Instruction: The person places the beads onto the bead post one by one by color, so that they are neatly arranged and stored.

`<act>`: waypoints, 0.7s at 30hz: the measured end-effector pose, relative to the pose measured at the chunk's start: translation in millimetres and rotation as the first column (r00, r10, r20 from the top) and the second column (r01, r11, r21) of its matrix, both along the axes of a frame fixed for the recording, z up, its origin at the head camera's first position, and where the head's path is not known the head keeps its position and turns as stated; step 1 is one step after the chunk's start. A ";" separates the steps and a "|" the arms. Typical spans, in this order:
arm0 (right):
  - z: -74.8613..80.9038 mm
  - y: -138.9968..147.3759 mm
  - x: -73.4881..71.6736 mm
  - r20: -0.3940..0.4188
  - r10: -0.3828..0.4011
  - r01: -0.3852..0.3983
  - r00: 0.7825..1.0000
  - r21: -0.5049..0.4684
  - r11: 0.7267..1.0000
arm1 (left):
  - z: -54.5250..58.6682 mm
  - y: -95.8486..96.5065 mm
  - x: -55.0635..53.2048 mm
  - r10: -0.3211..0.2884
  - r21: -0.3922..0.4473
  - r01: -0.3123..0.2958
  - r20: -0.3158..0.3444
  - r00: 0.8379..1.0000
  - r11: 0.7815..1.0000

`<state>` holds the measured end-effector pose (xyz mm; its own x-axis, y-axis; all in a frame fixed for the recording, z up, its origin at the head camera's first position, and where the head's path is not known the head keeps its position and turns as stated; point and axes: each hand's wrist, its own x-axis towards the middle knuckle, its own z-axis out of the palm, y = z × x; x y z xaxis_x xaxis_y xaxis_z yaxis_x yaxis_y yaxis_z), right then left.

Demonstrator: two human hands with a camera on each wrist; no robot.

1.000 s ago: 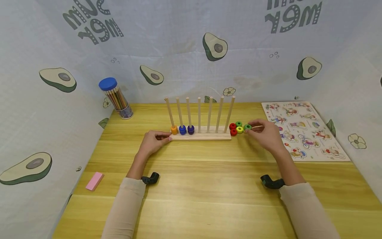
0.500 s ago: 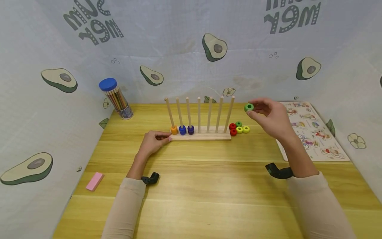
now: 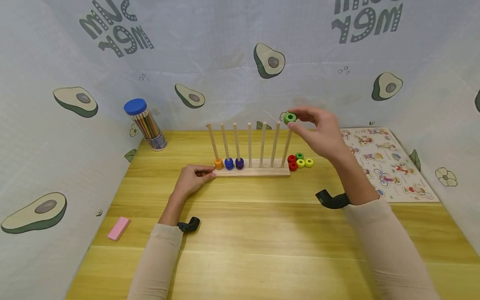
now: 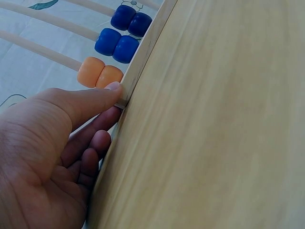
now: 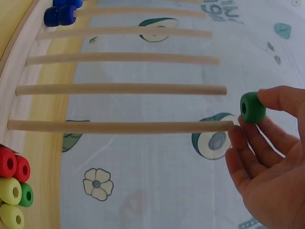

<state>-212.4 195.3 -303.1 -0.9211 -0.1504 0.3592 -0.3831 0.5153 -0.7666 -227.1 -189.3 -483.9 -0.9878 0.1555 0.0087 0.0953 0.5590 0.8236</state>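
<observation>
My right hand (image 3: 322,133) had a green bead (image 5: 255,109) in a pinch of thumb and finger, the remaining fingers loosely bent. The bead was up by the tip of the end peg (image 5: 119,127), off the wood, its hole turned toward the pegs. From my right wrist it seemed to lie between the ends of the last two pegs, so I could not tell which one it lined up with. My left hand (image 3: 191,179) pinched the left end of the wooden rack (image 3: 255,171), thumb along the front edge.

To thread a bead there, I judged, the hole had to sit square over a peg's tip before any lowering; tilted, it would likely catch on the rim. A light hold well out on the bead's sides would leave the hole unblocked, and steady pressure from the left would stop the base skidding or tipping.

The cloth backdrop (image 3: 232,83) rose behind the pegs, so reaching far past them looked unwise. Off the rack's right end, the red beads (image 3: 292,162) and yellow beads (image 3: 305,163) sat close in, easily knocked by a low wrist. The picture board (image 3: 375,156) lay farther right, its left edge partly behind my forearm. The roomiest way was toward me, where the bench (image 3: 258,241) stretched between my sleeves.
</observation>
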 end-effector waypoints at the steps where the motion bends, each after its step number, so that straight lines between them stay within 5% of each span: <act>1: 0.7 -2.6 -2.4 0.000 0.006 -0.006 1.000 0.008 1.000 | -0.1 0.1 0.1 0.002 0.001 -0.002 0.002 1.000 1.000; 21: 6.7 -55.2 -26.9 0.035 0.152 -0.155 0.988 0.156 0.975 | 2.9 1.8 -1.5 0.004 -0.015 -0.004 0.006 1.000 1.000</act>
<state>-239.3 140.2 -296.4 -0.8901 -0.3439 0.2991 -0.4507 0.5668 -0.6896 -228.7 -187.6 -481.0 -0.9884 0.1518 0.0008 0.0885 0.5718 0.8156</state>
